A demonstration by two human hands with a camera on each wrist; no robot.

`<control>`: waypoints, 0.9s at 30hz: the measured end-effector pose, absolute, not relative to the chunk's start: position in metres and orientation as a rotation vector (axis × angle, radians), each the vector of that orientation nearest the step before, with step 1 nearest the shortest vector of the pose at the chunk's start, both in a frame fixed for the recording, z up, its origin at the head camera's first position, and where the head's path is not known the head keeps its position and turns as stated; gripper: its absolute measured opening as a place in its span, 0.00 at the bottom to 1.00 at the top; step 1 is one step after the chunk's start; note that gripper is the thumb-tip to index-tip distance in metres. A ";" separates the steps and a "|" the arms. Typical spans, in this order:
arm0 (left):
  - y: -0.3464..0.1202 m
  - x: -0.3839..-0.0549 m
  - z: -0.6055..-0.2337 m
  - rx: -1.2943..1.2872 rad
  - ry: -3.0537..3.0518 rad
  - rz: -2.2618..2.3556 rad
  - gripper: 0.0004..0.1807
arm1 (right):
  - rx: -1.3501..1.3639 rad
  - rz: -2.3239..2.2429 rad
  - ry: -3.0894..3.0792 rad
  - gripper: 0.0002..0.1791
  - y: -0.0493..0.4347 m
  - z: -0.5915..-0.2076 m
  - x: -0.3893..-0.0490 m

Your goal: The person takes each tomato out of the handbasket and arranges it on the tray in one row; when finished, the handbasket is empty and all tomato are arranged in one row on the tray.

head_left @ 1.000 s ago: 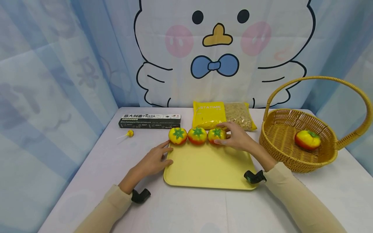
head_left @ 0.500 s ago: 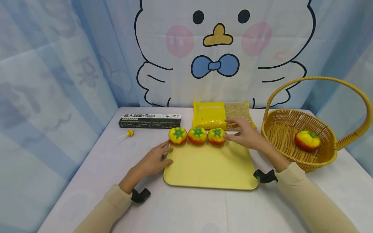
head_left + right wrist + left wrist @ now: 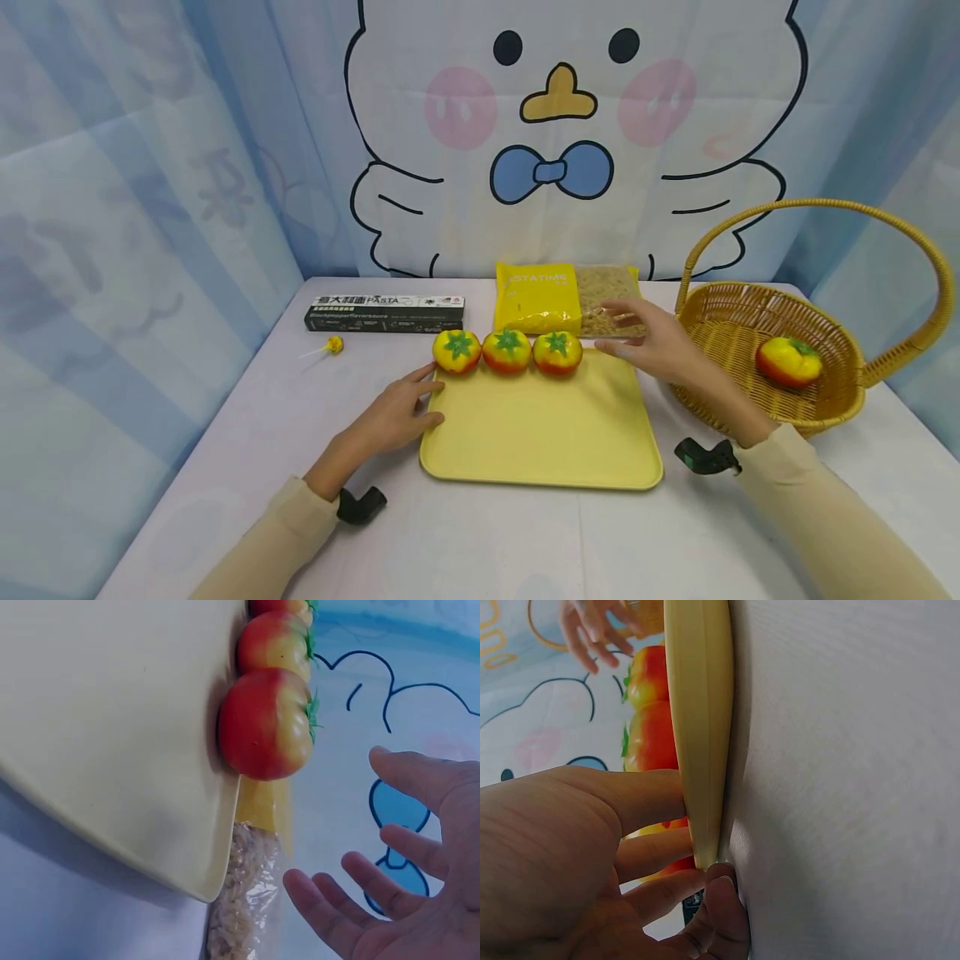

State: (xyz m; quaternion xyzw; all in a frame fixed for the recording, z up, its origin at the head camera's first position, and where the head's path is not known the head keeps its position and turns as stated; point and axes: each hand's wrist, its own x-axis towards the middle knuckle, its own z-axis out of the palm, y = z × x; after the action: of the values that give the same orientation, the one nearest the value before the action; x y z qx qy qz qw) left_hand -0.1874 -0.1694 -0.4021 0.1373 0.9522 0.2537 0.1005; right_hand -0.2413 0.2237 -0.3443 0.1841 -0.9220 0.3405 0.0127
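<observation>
Three red-and-yellow toy tomatoes with green leafy tops stand in a row along the back of a pale yellow tray point(image 3: 540, 433): a left tomato point(image 3: 457, 352), a middle tomato point(image 3: 507, 352) and a right tomato point(image 3: 557, 353). My left hand point(image 3: 393, 414) rests against the tray's left edge, fingers spread, one fingertip right by the left tomato. Empty, with its fingers loosely spread, my right hand point(image 3: 652, 342) hovers over the tray's back right corner, apart from the right tomato. The right wrist view shows that palm point(image 3: 457, 900) holding nothing.
A wicker basket point(image 3: 693, 400) with a tall handle stands at the right, holding another toy tomato point(image 3: 788, 362). Behind the tray lies a yellow pasta bag point(image 3: 537, 298). A dark pasta box point(image 3: 386, 314) and a small yellow lollipop point(image 3: 334, 344) lie at the back left.
My right hand has let go of the right tomato and moved right, away from it. That tomato stays in the row. The left hand has kept its place at the tray.
</observation>
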 end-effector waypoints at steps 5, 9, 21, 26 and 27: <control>-0.169 -0.187 -0.402 0.409 2.814 0.755 0.30 | 0.556 1.029 -2.860 0.37 0.231 -0.341 -0.238; -0.169 -0.187 -0.401 0.407 2.814 0.754 0.30 | 0.519 1.018 -2.853 0.38 0.237 -0.340 -0.235; -0.169 -0.188 -0.403 0.402 2.818 0.756 0.30 | 0.433 0.998 -2.879 0.38 0.255 -0.332 -0.230; -0.169 -0.188 -0.402 0.404 2.819 0.751 0.30 | 0.458 1.012 -2.851 0.38 0.262 -0.330 -0.229; -0.168 -0.188 -0.402 0.404 2.819 0.752 0.30 | 0.465 1.017 -2.846 0.38 0.263 -0.330 -0.229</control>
State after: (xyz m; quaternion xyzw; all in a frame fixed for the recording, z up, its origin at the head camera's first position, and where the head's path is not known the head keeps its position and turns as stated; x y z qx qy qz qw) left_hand -0.1877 -0.1685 -0.4021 0.1367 0.9525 0.2540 0.0979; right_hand -0.2286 0.2635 -0.3296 0.1518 -0.9300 0.3322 0.0418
